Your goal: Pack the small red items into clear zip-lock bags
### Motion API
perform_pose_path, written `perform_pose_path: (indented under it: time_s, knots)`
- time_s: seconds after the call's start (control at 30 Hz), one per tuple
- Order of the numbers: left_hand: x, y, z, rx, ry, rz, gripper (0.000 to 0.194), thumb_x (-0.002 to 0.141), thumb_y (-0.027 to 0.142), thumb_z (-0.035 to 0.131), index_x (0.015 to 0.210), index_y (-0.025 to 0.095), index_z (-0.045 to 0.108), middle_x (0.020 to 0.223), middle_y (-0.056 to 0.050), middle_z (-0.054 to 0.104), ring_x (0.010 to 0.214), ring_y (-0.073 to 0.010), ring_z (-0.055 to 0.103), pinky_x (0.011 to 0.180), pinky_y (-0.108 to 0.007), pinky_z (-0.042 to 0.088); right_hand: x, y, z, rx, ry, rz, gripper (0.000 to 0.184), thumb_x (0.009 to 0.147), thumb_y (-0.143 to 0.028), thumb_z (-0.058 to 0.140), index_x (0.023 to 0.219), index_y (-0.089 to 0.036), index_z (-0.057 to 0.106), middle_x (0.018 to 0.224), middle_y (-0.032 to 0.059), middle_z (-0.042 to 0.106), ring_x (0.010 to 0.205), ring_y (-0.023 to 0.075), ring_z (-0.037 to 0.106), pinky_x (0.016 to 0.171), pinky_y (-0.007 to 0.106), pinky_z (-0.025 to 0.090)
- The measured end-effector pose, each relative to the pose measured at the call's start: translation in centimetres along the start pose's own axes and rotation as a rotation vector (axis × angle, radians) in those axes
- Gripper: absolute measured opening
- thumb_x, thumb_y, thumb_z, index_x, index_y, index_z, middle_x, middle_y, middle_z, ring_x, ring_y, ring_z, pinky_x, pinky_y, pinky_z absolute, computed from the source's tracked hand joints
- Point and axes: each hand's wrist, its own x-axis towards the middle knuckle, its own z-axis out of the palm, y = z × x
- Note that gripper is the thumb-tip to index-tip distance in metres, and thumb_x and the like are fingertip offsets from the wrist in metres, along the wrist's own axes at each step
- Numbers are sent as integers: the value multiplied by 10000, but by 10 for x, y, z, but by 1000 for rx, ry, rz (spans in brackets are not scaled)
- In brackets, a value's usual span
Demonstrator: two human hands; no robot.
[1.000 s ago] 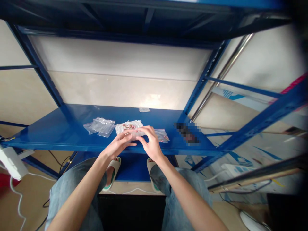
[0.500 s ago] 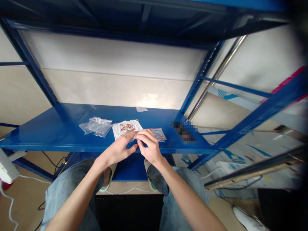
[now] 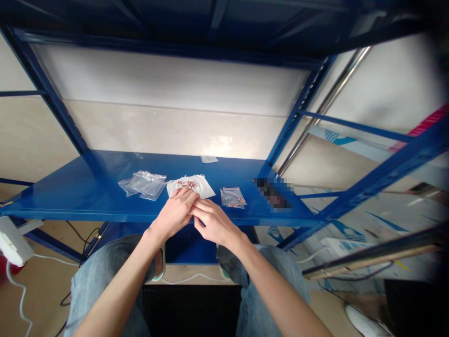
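Over the shelf's front edge my left hand [image 3: 177, 210] and my right hand [image 3: 213, 221] meet, fingers bent and touching. Both are closed; whatever lies between the fingertips is hidden. Just behind them is a white cloth or pouch [image 3: 206, 186] with small reddish-brown beads or pieces [image 3: 188, 183] spread on it. To the right rest small zip bags [image 3: 233, 197] with a few similar pieces inside. A loose pile of clear zip bags [image 3: 143, 184] lies left of the white cloth.
The blue metal shelf [image 3: 87, 199] has uprights at both sides and another shelf [image 3: 168, 35] overhead. A blurred dark object [image 3: 272, 193] lies near the right end. One small clear bag [image 3: 209, 159] sits at the back edge. My knees are under the shelf.
My hands have shifted slightly left and closed more tightly together, and my right hand has moved off the zip bags on the right, which now show fully. The view has turned a little.
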Motion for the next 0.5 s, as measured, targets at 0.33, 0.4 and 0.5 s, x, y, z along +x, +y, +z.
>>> perform_pose_path:
  time_s: [0.33, 0.4, 0.5]
  knots:
    - [3, 14, 9, 118, -67, 101, 242, 915, 145, 539, 1147, 187, 594, 1073, -119, 644, 1061, -301, 557, 949, -453, 422, -5, 2, 16, -117, -100, 52, 331, 856, -68, 590, 1165, -80, 707, 1156, 179, 730, 1116, 288, 652, 1077, 452, 478]
    - [4, 12, 7, 139, -68, 108, 237, 907, 145, 557, 1136, 186, 599, 1081, -121, 649, 1065, -305, 559, 951, -456, 418, -4, 3, 16, -119, -91, 23, 298, 871, -90, 605, 1145, -105, 721, 1133, 158, 743, 1120, 282, 650, 1126, 475, 429]
    - [3, 7, 7, 123, -90, 111, 163, 909, 148, 565, 1062, 186, 609, 1025, -109, 661, 1015, -289, 577, 926, -434, 433, -3, 3, 19, -139, -112, -11, 220, 882, -119, 628, 1071, -134, 740, 1054, 131, 760, 1077, 272, 661, 1130, 484, 417]
